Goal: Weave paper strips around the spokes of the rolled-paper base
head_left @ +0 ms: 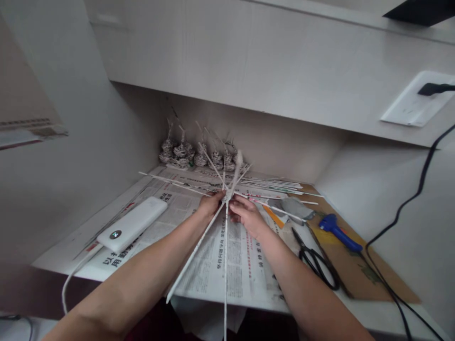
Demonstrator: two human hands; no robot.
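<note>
Right now both hands meet at the hub of a star-shaped frame of thin rods point(228, 195), held up over the middle of the table point(64, 259). The left hand point(210, 204) has its thumb and fingers closed on the hub from the left, the undersides of the fingers hidden; the right hand point(248, 216) has its fingers bent and drawn together on the hub's right side, though exactly how the tips press cannot be told. Pale rods spread outward from between the hands, two of them running down toward the person, one past the table's front edge, and a thicker, blurred one standing up at the centre. Newspaper point(234, 272) covers much of the tabletop. Beyond the right hand lie loose rods point(284, 184), with a grey packet point(297, 207) and an orange strip point(273, 218) nearer to it. Beside the right forearm are black-handled scissors point(315, 261), then a sheet of cardboard point(377, 282) carrying a blue corded tool point(340, 233). Left of the left forearm sits a white power bank point(133, 223) with a white cable point(69, 282) attached. Against the back wall stands a row of woven, gourd-like pieces point(182, 154), thin ends sticking up from their tops
</note>
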